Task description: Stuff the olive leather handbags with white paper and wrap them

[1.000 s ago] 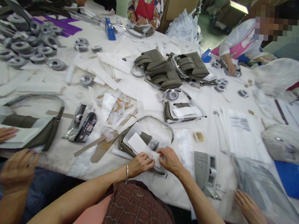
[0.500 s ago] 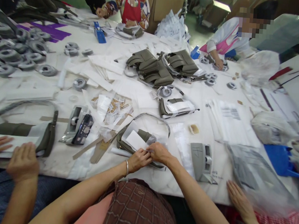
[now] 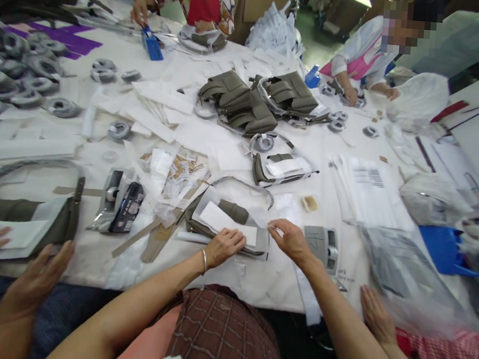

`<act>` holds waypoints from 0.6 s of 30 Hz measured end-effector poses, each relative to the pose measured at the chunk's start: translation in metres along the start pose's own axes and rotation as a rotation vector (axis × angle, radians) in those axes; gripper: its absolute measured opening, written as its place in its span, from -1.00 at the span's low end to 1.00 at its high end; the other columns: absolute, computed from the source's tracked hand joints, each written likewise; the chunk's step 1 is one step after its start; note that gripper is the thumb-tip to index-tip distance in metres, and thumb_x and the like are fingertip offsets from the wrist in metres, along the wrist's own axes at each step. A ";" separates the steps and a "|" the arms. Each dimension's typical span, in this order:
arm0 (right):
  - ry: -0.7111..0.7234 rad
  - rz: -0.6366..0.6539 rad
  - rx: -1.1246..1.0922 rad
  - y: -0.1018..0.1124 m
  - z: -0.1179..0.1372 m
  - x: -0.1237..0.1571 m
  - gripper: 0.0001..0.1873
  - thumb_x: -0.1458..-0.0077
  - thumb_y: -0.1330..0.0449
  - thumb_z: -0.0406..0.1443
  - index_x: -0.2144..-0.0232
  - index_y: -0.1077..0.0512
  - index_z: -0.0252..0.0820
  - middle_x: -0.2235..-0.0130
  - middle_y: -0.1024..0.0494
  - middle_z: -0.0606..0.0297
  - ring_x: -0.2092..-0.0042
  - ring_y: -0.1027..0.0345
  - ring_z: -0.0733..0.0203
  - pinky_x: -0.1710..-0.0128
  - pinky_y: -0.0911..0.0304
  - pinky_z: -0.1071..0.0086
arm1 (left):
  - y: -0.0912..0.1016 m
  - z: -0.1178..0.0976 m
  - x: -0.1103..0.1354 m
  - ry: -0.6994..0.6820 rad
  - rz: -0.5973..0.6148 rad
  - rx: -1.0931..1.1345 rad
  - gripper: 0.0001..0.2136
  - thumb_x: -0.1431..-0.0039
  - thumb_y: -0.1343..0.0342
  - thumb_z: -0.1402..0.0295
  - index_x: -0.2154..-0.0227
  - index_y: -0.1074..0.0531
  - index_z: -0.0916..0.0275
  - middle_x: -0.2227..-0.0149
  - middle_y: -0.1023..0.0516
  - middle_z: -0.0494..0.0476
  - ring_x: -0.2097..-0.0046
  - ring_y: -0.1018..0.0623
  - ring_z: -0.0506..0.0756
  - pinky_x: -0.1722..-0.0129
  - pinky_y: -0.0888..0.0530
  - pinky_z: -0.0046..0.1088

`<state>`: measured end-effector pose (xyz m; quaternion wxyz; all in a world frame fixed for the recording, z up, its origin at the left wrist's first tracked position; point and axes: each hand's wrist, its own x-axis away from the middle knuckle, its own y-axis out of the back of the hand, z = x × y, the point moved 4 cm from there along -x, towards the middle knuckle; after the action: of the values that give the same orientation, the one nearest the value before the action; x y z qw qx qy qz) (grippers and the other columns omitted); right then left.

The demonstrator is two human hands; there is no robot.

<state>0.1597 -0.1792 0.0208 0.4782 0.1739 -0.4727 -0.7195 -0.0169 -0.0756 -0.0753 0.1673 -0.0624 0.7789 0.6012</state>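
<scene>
An olive handbag (image 3: 233, 211) lies before me, partly covered by a thin white wrapping sheet (image 3: 257, 217), its wrapped strap (image 3: 249, 185) arching behind. Across its front rests a white strip (image 3: 214, 215), paper or foam. My left hand (image 3: 226, 246) presses on the strip's lower right part, fingers bent together over it. At the bag's right edge, my right hand (image 3: 291, 238) has its thumb and forefinger brought together beside the sheet's edge. What lies between those fingertips is too small to make out. A grey tape dispenser (image 3: 317, 244) stands just right of that hand.
Another tape dispenser (image 3: 111, 194) and a dark box (image 3: 128, 208) stand left. Beyond are stacked olive bags (image 3: 249, 103) and grey coils (image 3: 10, 85). White plastic bags (image 3: 366, 184) lie right. Co-workers' hands (image 3: 35, 277) are at the left, right and far sides.
My hands were together at the bag's middle. Now my right hand has moved right to the bag's edge, while my left lies on the white strip, which shows more fully.
</scene>
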 end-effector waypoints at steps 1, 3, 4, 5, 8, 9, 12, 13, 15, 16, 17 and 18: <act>0.052 0.023 0.020 -0.007 0.005 0.006 -0.83 -0.15 -0.11 -0.26 0.30 -0.51 -0.12 0.20 -0.59 0.16 0.11 -0.41 0.10 0.00 -0.27 0.22 | 0.000 0.001 -0.001 0.008 0.005 0.004 -0.79 -0.37 0.08 0.43 0.00 -0.32 0.31 0.06 -0.48 0.24 0.00 -0.46 0.13 0.17 -0.36 -0.33; 0.138 0.070 0.063 -0.031 0.016 0.017 -0.84 -0.16 -0.09 -0.33 0.33 -0.49 -0.12 0.24 -0.58 0.17 0.13 -0.40 0.11 0.03 -0.27 0.23 | -0.001 0.004 -0.001 0.026 0.016 0.017 -0.77 -0.38 0.10 0.43 -0.02 -0.31 0.30 0.04 -0.47 0.25 -0.01 -0.45 0.13 0.16 -0.36 -0.33; 0.161 0.072 0.083 -0.044 0.021 0.022 -0.83 -0.16 -0.08 -0.36 0.35 -0.48 -0.13 0.26 -0.57 0.17 0.14 -0.39 0.12 0.06 -0.27 0.24 | -0.001 0.004 -0.001 0.027 0.018 0.023 -0.76 -0.38 0.11 0.43 -0.05 -0.30 0.30 0.04 -0.48 0.25 -0.02 -0.45 0.13 0.15 -0.36 -0.33; 0.167 0.054 0.103 -0.056 0.026 0.026 -0.81 -0.17 -0.06 -0.38 0.37 -0.47 -0.13 0.28 -0.56 0.17 0.16 -0.37 0.12 0.07 -0.27 0.25 | -0.001 0.004 -0.001 0.026 0.020 0.028 -0.73 -0.38 0.11 0.42 -0.08 -0.28 0.29 0.03 -0.47 0.25 -0.03 -0.45 0.13 0.14 -0.36 -0.33; 0.119 -0.074 0.143 -0.079 0.038 0.034 -0.77 -0.21 -0.02 -0.40 0.39 -0.44 -0.16 0.31 -0.53 0.16 0.18 -0.34 0.11 0.10 -0.26 0.22 | -0.003 0.004 0.001 0.023 0.016 0.032 -0.65 -0.38 0.10 0.42 -0.19 -0.19 0.25 0.01 -0.48 0.23 -0.06 -0.46 0.14 0.12 -0.36 -0.33; 0.111 -0.105 0.133 -0.082 0.042 0.037 -0.78 -0.22 -0.02 -0.39 0.40 -0.44 -0.16 0.32 -0.53 0.16 0.19 -0.34 0.11 0.10 -0.25 0.21 | -0.003 0.004 0.002 0.021 0.015 0.032 -0.64 -0.38 0.09 0.42 -0.20 -0.18 0.24 0.01 -0.48 0.23 -0.07 -0.45 0.14 0.11 -0.35 -0.33; 0.160 -0.106 0.026 -0.080 0.052 0.051 -0.83 -0.21 -0.08 -0.35 0.39 -0.45 -0.12 0.32 -0.54 0.21 0.20 -0.37 0.14 0.10 -0.25 0.21 | -0.004 0.004 0.002 0.011 0.028 0.046 -0.68 -0.37 0.07 0.41 -0.14 -0.25 0.26 0.00 -0.48 0.27 -0.08 -0.45 0.16 0.10 -0.36 -0.31; 0.172 -0.109 -0.022 -0.077 0.054 0.057 -0.84 -0.20 -0.10 -0.34 0.38 -0.46 -0.10 0.33 -0.55 0.23 0.20 -0.38 0.15 0.11 -0.26 0.21 | -0.002 0.004 0.002 0.007 0.038 0.056 -0.69 -0.36 0.06 0.42 -0.13 -0.27 0.27 0.00 -0.48 0.29 -0.07 -0.45 0.17 0.10 -0.36 -0.31; 0.121 -0.185 -0.120 -0.067 0.052 0.074 -0.87 -0.20 -0.12 -0.31 0.36 -0.47 -0.07 0.35 -0.56 0.24 0.22 -0.41 0.15 0.13 -0.28 0.21 | 0.004 0.008 -0.001 0.022 0.060 0.088 -0.69 -0.35 0.05 0.43 -0.12 -0.28 0.28 -0.01 -0.48 0.30 -0.06 -0.46 0.16 0.11 -0.37 -0.30; 0.043 -0.260 -0.168 -0.062 0.047 0.082 -0.87 -0.20 -0.12 -0.29 0.36 -0.46 -0.07 0.35 -0.56 0.24 0.24 -0.42 0.14 0.14 -0.29 0.21 | 0.008 0.012 -0.003 0.040 0.070 0.112 -0.68 -0.34 0.05 0.44 -0.13 -0.27 0.28 -0.01 -0.48 0.30 -0.04 -0.47 0.15 0.13 -0.37 -0.30; -0.066 -0.344 -0.210 -0.058 0.039 0.090 -0.87 -0.20 -0.11 -0.25 0.37 -0.45 -0.07 0.36 -0.55 0.23 0.25 -0.42 0.13 0.15 -0.30 0.21 | 0.013 0.016 -0.006 0.060 0.080 0.139 -0.66 -0.33 0.03 0.44 -0.14 -0.26 0.27 -0.02 -0.48 0.29 -0.02 -0.49 0.15 0.14 -0.38 -0.30; -0.192 -0.415 -0.246 -0.056 0.030 0.097 -0.84 -0.20 -0.11 -0.21 0.38 -0.44 -0.08 0.37 -0.55 0.23 0.26 -0.42 0.12 0.16 -0.31 0.21 | 0.019 0.021 -0.008 0.078 0.090 0.169 -0.64 -0.31 0.01 0.45 -0.14 -0.25 0.27 -0.02 -0.48 0.28 0.01 -0.50 0.14 0.15 -0.38 -0.30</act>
<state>0.0621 -0.2413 0.0079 0.2908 0.1386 -0.3792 -0.8674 -0.0112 -0.0508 -0.0597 0.1144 -0.0366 0.8347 0.5374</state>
